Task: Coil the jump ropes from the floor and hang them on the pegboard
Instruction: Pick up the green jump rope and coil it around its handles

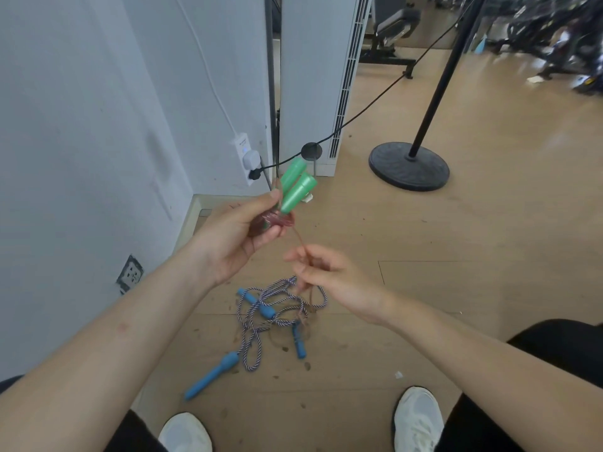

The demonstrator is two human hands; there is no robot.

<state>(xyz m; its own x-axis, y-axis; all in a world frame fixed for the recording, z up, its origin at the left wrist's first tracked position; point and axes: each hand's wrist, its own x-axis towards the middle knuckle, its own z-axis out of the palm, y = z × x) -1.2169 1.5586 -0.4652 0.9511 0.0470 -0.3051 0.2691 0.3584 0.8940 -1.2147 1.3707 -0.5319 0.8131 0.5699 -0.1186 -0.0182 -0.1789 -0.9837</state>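
Left hand (235, 236) grips two green handles (298, 194) and the red cord (277, 221), coiled in the palm. Right hand (329, 278) pinches the cord's one trailing strand. On the floor (424, 256): three blue handles (212, 375) in tangled striped rope (280, 282) (rope count unclear).

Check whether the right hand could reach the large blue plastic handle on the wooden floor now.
Probably not yet: the right hand pinches the thin reddish cord, so its grip is taken. Nothing lies over the large blue plastic handle on the wooden floor; once freed, it looks reachable.

head cam | looks forward-down | close over hands | floor (424, 256) below
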